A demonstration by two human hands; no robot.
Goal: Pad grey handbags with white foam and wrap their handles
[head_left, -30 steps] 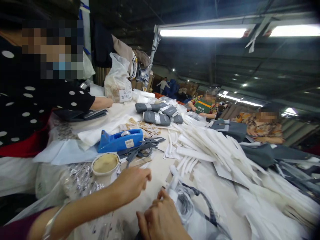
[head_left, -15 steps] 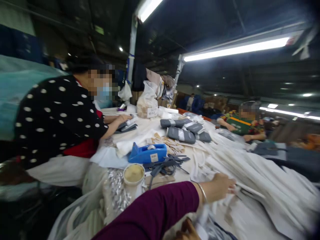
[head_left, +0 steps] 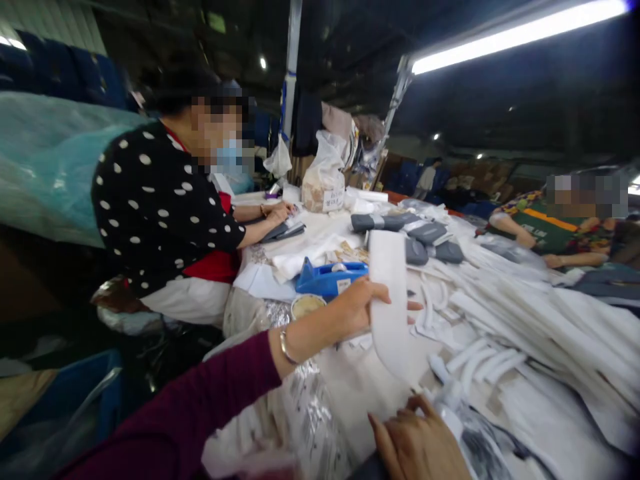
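My left hand (head_left: 357, 307), at the end of a purple sleeve with a bracelet, holds up a flat white strip (head_left: 389, 293) with a rounded lower edge. The thumb lies across its front and the other fingers pass behind it. Below the strip, at the bottom of the view, is my right hand (head_left: 420, 440), palm down, with thumb and fingers apart. Dark grey fabric (head_left: 370, 468) lies by its thumb, partly cut off. Clear plastic with dark contents (head_left: 483, 443) lies beside its wrist.
A blue tape dispenser (head_left: 327, 279) and a round tub (head_left: 307, 307) stand beyond my left forearm. Rolled grey bundles (head_left: 427, 232) lie farther back. Long white strips (head_left: 530, 320) cover the right side. One co-worker (head_left: 160, 200) sits left, another (head_left: 555, 227) far right.
My left hand has moved left and up from the pile of white strips, with one strip in it. My right hand has come further into view. The camera view has turned left.
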